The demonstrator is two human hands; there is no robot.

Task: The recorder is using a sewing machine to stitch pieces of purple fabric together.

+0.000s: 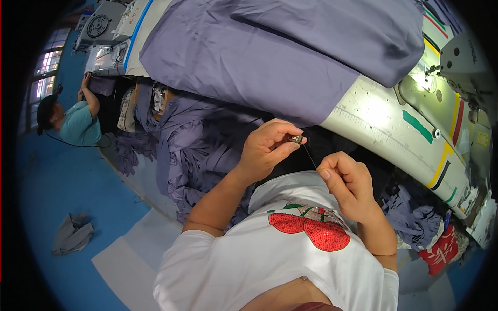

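Note:
Between the thumb and fingers of my left hand (pixel 267 147) is a small shiny metal bobbin case (pixel 295 139). A dark thread (pixel 309 156) runs from it, taut, down to my right hand (pixel 346 181). Thumb and forefinger of that hand are pinched on the thread's end. Both hands are above my lap, in front of the sewing table's near edge. Just beyond them, a large piece of grey-purple fabric (pixel 249 62) lies across the tabletop and hangs slightly over the edge.
At the right stands a sewing machine (pixel 459 65) on a pale table (pixel 384 119) with a printed ruler and coloured tape. Heaped purple fabric (pixel 194 140) hangs at my left. A co-worker in a teal shirt (pixel 80 124) works at another machine (pixel 104 23). Grey cloth (pixel 72 234) lies on the blue floor.

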